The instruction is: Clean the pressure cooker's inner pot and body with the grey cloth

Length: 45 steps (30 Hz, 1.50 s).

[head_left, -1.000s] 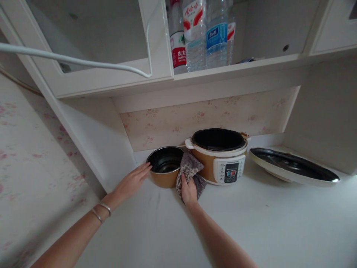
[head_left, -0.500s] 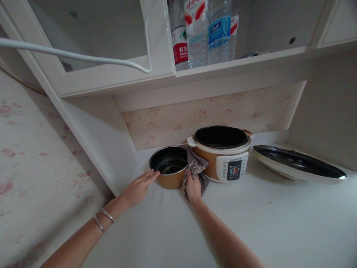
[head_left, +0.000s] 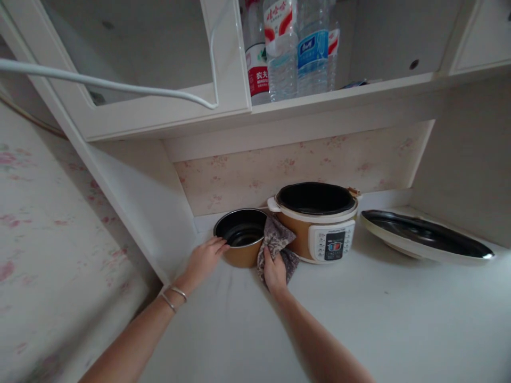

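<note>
A small brown inner pot [head_left: 240, 234] with a dark inside stands on the white counter [head_left: 359, 314] by the back wall. My left hand [head_left: 204, 258] lies against its left side, fingers stretched and a little curled. Two thin bangles sit on that wrist. My right hand [head_left: 275, 271] grips a grey patterned cloth [head_left: 277, 242] pressed against the pot's right side, between the pot and a brown and white electric cooker [head_left: 317, 221]. The cooker stands open, its control panel facing me.
A large dark-lined lid [head_left: 427, 236] lies upside down on the counter at the right. Overhead, a shelf holds several water bottles [head_left: 295, 48]. A white cable [head_left: 99, 82] runs across a cabinet. A white side panel [head_left: 131, 197] closes the left.
My left hand has moved right from beside the pot and now rests against its side. My right hand has kept the cloth at the pot. The view shifted slightly.
</note>
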Each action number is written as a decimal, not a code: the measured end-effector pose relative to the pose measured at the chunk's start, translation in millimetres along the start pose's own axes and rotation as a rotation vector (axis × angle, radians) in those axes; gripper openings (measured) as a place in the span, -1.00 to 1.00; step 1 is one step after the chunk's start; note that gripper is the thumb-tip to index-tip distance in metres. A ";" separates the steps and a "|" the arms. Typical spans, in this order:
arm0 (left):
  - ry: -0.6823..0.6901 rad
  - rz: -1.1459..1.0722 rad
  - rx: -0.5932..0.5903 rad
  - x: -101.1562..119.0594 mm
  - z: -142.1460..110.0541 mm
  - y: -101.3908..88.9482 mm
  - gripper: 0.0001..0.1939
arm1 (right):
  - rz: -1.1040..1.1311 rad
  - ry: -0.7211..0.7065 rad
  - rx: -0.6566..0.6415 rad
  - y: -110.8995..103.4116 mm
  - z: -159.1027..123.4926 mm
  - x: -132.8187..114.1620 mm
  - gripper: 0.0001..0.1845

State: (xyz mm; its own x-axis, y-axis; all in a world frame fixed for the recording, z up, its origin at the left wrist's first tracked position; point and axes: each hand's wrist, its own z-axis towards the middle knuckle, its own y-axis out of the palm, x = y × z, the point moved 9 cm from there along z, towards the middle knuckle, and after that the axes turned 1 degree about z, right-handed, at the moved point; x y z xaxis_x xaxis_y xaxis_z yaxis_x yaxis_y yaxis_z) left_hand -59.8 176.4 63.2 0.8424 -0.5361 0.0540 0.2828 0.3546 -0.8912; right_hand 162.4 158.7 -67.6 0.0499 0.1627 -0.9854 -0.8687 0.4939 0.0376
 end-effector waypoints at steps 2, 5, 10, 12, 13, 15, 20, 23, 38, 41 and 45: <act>-0.011 -0.083 0.031 21.0 -0.1 -1.4 -0.56 | 0.004 -0.002 0.003 -0.9 -0.3 -1.1 -0.36; 0.036 -0.213 0.044 26.9 3.5 -7.1 -0.54 | 0.010 0.004 0.010 -3.0 -1.0 -1.7 -0.36; 0.024 -0.090 -0.010 -27.7 14.9 -5.2 -0.49 | 0.016 -0.019 0.015 -4.0 -2.2 -5.0 -0.36; 0.004 -0.061 -0.057 -44.5 15.6 5.3 -0.46 | 0.010 -0.010 0.011 -3.8 -2.2 -6.3 -0.37; -0.006 -0.056 -0.060 -49.1 14.9 9.9 -0.45 | 0.008 -0.011 0.006 -3.4 -2.4 -7.7 -0.38; -0.028 -0.055 -0.030 -51.7 12.6 15.4 -0.46 | 0.004 -0.018 0.003 -2.8 -3.9 -11.1 -0.40; -0.072 -0.062 -0.006 -43.8 10.3 14.3 -0.48 | 0.007 -0.019 0.002 7.1 -24.5 -14.6 -0.50; -0.096 -0.091 -0.035 -45.5 12.5 11.5 -0.47 | 0.034 0.004 -0.030 26.4 -49.7 -15.2 -0.56; -0.305 -0.743 -0.161 33.1 -86.9 26.5 -0.29 | 0.319 0.190 -0.387 67.1 -104.1 -76.0 -0.58; -0.342 -1.045 -0.253 59.1 -91.5 24.9 -0.20 | 0.205 0.044 -0.405 44.4 -109.0 -103.0 -0.56; -0.460 -1.497 -0.395 93.5 -95.1 39.2 -0.25 | -0.016 -0.141 -0.462 13.7 -108.7 -127.8 -0.37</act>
State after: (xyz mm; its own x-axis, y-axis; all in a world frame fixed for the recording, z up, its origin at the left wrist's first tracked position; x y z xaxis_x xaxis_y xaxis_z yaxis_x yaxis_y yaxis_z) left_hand -13.6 67.3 -9.5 0.0135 0.0870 0.9961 0.8670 -0.4973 0.0317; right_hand 90.5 51.9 40.9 0.1040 0.2878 -0.9520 -0.9937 0.0714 -0.0870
